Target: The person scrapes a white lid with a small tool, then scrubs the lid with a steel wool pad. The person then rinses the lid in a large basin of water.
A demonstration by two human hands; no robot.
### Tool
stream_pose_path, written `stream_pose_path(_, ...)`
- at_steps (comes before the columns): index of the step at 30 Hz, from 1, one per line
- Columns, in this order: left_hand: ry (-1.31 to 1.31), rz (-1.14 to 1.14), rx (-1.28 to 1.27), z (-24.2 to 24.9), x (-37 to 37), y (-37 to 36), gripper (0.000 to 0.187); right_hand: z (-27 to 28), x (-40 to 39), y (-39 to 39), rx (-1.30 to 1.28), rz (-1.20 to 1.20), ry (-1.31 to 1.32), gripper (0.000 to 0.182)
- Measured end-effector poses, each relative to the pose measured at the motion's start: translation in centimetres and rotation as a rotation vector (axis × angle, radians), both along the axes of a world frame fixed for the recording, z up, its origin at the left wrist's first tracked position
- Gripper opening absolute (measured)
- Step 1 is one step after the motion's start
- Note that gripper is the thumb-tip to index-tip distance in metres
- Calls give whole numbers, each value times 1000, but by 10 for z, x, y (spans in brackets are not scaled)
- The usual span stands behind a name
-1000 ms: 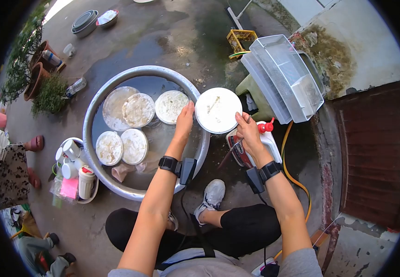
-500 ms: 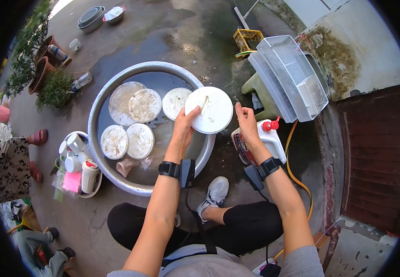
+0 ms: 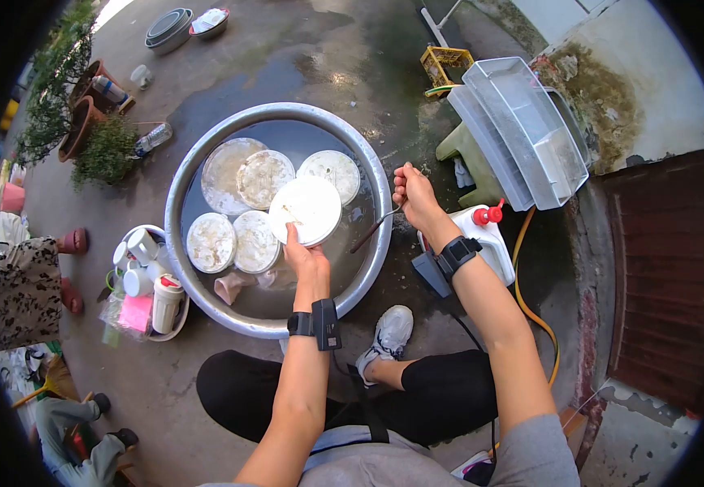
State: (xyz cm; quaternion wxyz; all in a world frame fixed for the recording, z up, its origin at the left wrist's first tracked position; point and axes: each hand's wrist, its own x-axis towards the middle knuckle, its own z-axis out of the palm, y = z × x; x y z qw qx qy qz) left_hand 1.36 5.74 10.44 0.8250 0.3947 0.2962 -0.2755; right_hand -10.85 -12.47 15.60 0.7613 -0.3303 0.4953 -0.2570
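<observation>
My left hand [image 3: 307,260] grips the near edge of a round white lid [image 3: 306,209], thumb on top, above the large metal basin [image 3: 175,203]. Inside the basin, several similar lids with brownish stains lie in shallow water, among them a lid [image 3: 332,170] behind the held one and another lid [image 3: 211,242] at the left. Off the basin's right rim, my right hand [image 3: 415,197] is closed around the end of a thin, dark, bent strip [image 3: 375,229]. The strip hangs down across the rim; its kind is unclear. A pinkish cloth [image 3: 230,287] lies at the basin's near side.
A white jug with a red pump [image 3: 486,235] stands right of the basin, beside a yellow hose [image 3: 535,321]. Clear plastic bins [image 3: 518,130] rest on a green stool [image 3: 462,154]. At left, a tub holds mugs [image 3: 137,282]. A person's legs [image 3: 68,422] show lower left.
My left hand has carried the white lid left and down over the basin. My right hand has moved up and left, now closed with the dark strip hanging from it.
</observation>
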Motion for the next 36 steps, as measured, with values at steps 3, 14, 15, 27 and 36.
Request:
stream_pose_path(3,-14,127,99,10,12,4,47,-23,24,2,32,-35,-25,28)
stream_pose_path(14,1,29,87,-8,7,21,49,-118,62,61,-89,339,189,35)
stream_pose_path(15,12,9,88,-9,5,20,51,-107,61,66,-88,340,191,35)
stream_pose_path(27,58,-142,-88,0,-17,-3,56,-71,-40,6,-935,542,1053,37)
stream_pose_path(36,67,-233,-98,14,-29,-10,56,-139,-64,45,-1014,1009,1280,60)
